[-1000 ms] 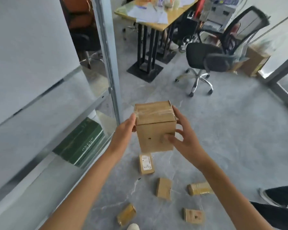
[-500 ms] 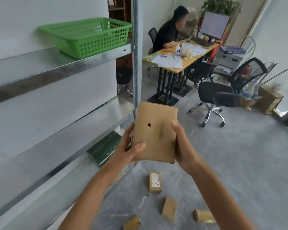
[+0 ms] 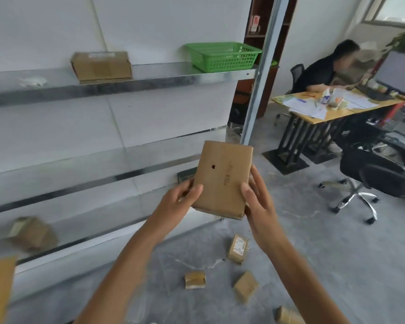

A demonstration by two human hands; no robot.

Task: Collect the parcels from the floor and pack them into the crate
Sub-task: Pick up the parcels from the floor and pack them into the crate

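brown flat cardboard parcel [image 3: 222, 181] held at chest height, long axis near upright and tipped away from the body; left hand [image 3: 178, 202] grips its lower left edge and right hand [image 3: 261, 204] its lower right edge, fingers curled round the sides. green plastic mesh crate [image 3: 222, 56] sits on the upper metal shelf [image 3: 150, 80], well above the hands and almost directly over the parcel, so judged next move is a lift up and forward, neither hand clearly nearer. several small brown parcels [image 3: 237, 249] lie on the grey floor [image 3: 337, 265] below.
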